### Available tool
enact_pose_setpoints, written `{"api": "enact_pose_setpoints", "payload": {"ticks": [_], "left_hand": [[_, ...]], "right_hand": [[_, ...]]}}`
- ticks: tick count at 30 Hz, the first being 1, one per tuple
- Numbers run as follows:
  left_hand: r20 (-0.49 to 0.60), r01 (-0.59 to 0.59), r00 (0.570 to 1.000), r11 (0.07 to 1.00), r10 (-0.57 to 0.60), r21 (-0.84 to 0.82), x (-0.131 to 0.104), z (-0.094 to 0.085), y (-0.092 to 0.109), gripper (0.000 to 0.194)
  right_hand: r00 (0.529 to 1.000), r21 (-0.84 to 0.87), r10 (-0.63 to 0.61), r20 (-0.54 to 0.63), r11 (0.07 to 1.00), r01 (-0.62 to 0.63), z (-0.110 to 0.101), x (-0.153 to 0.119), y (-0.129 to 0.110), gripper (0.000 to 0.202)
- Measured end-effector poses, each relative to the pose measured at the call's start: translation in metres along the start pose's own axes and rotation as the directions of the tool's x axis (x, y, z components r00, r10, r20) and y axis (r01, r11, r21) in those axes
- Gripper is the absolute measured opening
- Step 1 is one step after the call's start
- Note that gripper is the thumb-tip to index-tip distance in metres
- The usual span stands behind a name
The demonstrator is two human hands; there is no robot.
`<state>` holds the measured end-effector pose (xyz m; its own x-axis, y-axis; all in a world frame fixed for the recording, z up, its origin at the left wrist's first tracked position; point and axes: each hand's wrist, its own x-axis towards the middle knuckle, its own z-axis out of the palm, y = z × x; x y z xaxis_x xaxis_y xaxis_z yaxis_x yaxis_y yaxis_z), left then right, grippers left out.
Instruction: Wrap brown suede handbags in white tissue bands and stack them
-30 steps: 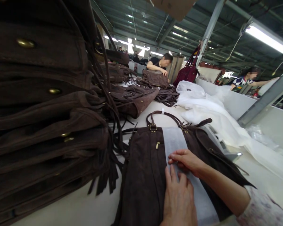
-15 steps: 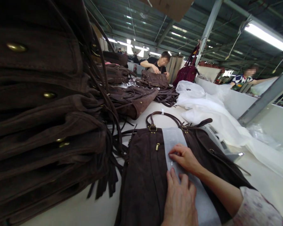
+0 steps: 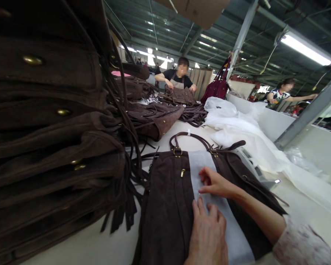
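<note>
A dark brown bag lies flat on the pale table, its two handles pointing away from me. Down its middle runs a whitish translucent strip, just right of a small brass zip pull. My left hand rests at the bottom on the strip and bag, fingers spread, holding nothing. Above it, my right hand reaches in from the right over the strip, thumb and curled fingers apart with nothing between them.
Brown bags with brass studs are stacked high on the left. More fringed bags lie beyond. White sheeting covers the right side, beside a grey metal post. A person handles a bag across the table; another person is farther right.
My right hand's thumb and fingers have moved apart. My left hand stays on the strip. The person across the table has straightened up somewhat.
</note>
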<state>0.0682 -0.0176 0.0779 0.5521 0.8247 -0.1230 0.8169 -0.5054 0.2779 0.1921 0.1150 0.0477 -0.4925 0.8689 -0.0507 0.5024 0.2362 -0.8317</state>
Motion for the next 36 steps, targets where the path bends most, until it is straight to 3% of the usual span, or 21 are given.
{"api": "enact_pose_setpoints", "payload": {"ticks": [3,10,14,17,20,23,26,28,30,34,36], "left_hand": [[-0.002,-0.002,1.000,1.000,0.002,0.012,0.000,0.000,0.001,0.052],[-0.001,-0.002,1.000,0.998,0.002,0.070,-0.004,-0.002,0.004,0.052],[-0.029,0.005,1.000,0.996,-0.003,0.089,-0.007,-0.005,0.006,0.052],[-0.048,0.001,0.999,0.995,0.004,0.098,-0.010,-0.005,0.005,0.053],[-0.036,-0.002,0.999,0.996,0.005,0.091,-0.013,-0.007,0.006,0.054],[-0.059,0.018,0.998,0.997,-0.013,0.074,-0.015,-0.008,0.007,0.051],[-0.099,0.019,0.995,0.999,-0.013,0.051,-0.016,-0.004,0.007,0.045],[-0.139,0.018,0.990,0.999,-0.014,0.033,-0.017,0.000,0.004,0.043],[-0.178,0.026,0.984,1.000,-0.024,0.010,-0.018,0.003,0.000,0.047],[-0.242,0.064,0.967,0.997,-0.074,-0.050,-0.020,-0.003,-0.010,0.064],[-0.289,0.083,0.951,0.992,-0.106,-0.090,-0.025,-0.011,-0.014,0.063]], "right_hand": [[0.998,-0.134,-0.003,-0.069,0.991,-0.006,0.002,0.000,0.002,0.046],[0.967,-0.278,-0.055,-0.250,0.961,-0.017,0.020,0.013,0.003,0.015],[0.981,-0.213,-0.039,-0.191,0.977,-0.003,0.011,0.010,-0.009,0.004],[0.995,-0.161,-0.052,-0.088,0.986,0.037,-0.017,-0.016,-0.028,0.017],[0.980,-0.308,-0.154,-0.126,0.945,0.109,-0.055,-0.069,-0.034,0.020],[0.921,-0.587,-0.254,-0.295,0.809,0.034,-0.079,-0.130,-0.005,0.034],[0.889,-0.781,-0.302,-0.345,0.617,-0.094,-0.074,-0.173,0.049,0.044],[0.903,-0.823,-0.298,-0.309,0.559,-0.097,-0.061,-0.188,0.076,0.045],[0.895,-0.804,-0.285,-0.344,0.582,-0.124,-0.051,-0.191,0.086,0.048],[0.769,-0.660,-0.240,-0.592,0.692,-0.292,-0.059,-0.186,0.065,0.047],[0.738,-0.628,-0.189,-0.648,0.681,-0.377,-0.069,-0.187,0.051,0.039]]}}
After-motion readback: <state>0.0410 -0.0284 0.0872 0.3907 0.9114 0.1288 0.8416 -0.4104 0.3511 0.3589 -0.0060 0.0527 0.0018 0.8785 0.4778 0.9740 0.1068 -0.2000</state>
